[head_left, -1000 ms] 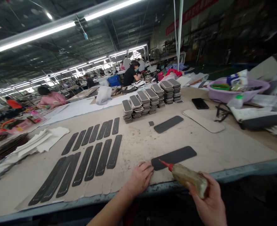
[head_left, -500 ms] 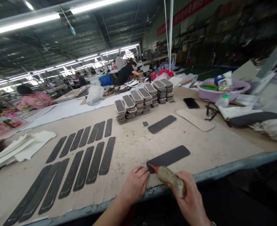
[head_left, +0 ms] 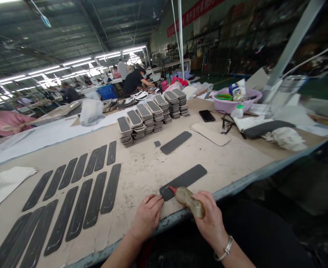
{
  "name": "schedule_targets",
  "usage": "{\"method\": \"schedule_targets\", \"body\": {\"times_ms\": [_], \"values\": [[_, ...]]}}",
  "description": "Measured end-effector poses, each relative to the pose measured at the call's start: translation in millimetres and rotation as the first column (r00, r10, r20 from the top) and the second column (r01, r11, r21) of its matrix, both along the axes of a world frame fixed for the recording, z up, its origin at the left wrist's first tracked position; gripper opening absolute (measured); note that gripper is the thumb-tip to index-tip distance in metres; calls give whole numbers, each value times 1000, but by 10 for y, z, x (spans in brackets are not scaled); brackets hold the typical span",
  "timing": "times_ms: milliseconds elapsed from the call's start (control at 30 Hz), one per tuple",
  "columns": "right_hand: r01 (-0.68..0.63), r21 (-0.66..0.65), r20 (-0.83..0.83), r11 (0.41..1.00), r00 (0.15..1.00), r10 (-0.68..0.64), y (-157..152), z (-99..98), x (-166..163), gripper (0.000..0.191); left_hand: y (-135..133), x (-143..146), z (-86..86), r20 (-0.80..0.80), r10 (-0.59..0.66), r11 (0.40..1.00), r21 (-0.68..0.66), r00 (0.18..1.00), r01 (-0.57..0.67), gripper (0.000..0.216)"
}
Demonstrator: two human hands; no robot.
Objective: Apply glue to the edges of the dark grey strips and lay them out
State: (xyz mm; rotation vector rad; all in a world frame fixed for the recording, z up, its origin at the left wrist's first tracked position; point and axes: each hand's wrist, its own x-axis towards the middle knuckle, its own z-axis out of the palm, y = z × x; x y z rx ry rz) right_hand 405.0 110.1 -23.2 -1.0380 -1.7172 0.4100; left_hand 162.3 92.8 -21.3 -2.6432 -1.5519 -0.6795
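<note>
A dark grey rounded strip (head_left: 186, 178) lies on the worktable (head_left: 236, 158) near its front edge. My left hand (head_left: 147, 216) rests on the table with its fingertips pressed flat against the strip's near end. My right hand (head_left: 208, 219) is wrapped round a brownish glue bottle (head_left: 189, 200). The bottle's red nozzle (head_left: 171, 189) touches the strip's near end.
Two rows of several dark strips (head_left: 77, 193) lie to the left. Stacks of padded pieces (head_left: 150, 117), a loose dark strip (head_left: 176, 142), a beige strip (head_left: 211, 134), a phone (head_left: 206, 115) and a purple basin (head_left: 233, 100) stand behind. Other people work at far tables.
The camera has swung right and down. My right hand brought the glue bottle in from the right until its nozzle touches the strip's near end. My left hand stayed at the strip.
</note>
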Motion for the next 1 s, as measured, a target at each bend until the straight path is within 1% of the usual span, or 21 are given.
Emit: {"method": "schedule_targets", "body": {"times_ms": [133, 333, 533, 700, 800, 867, 900, 933, 1000], "values": [[95, 13, 3, 995, 996, -95, 79, -12, 132, 34, 9, -22, -46, -17, 6, 1000, -2, 1000, -6, 35], [229, 51, -22, 972, 973, -228, 239, -49, 352, 33, 27, -22, -59, -21, -24, 998, 55, 999, 26, 28], [391, 86, 15, 916, 919, -394, 349, -54, 535, 29, 20, -13, -42, -19, 3, 1000, 27, 1000, -3, 26], [492, 140, 39, 859, 864, -501, 415, -73, 626, 29, 27, -16, -46, -23, -14, 999, 32, 1000, 15, 28], [512, 162, 44, 844, 850, -524, 414, -66, 640, 28, 21, -7, -32, -28, -5, 999, 41, 1000, 6, 29], [516, 171, 20, 839, 850, -527, 377, -48, 610, 32, 11, 4, -16, -30, -8, 999, 45, 1000, 10, 30], [507, 166, -4, 846, 858, -514, 347, -36, 578, 35, 7, 9, -9, -29, -12, 999, 46, 1000, 14, 30], [476, 155, -28, 866, 878, -477, 308, -25, 533, 38, 3, 14, -3, -27, -14, 999, 44, 1000, 15, 30], [344, 134, -63, 929, 939, -339, 213, -3, 409, 39, 0, 20, 2, -22, -15, 999, 37, 1000, 16, 29]]}}
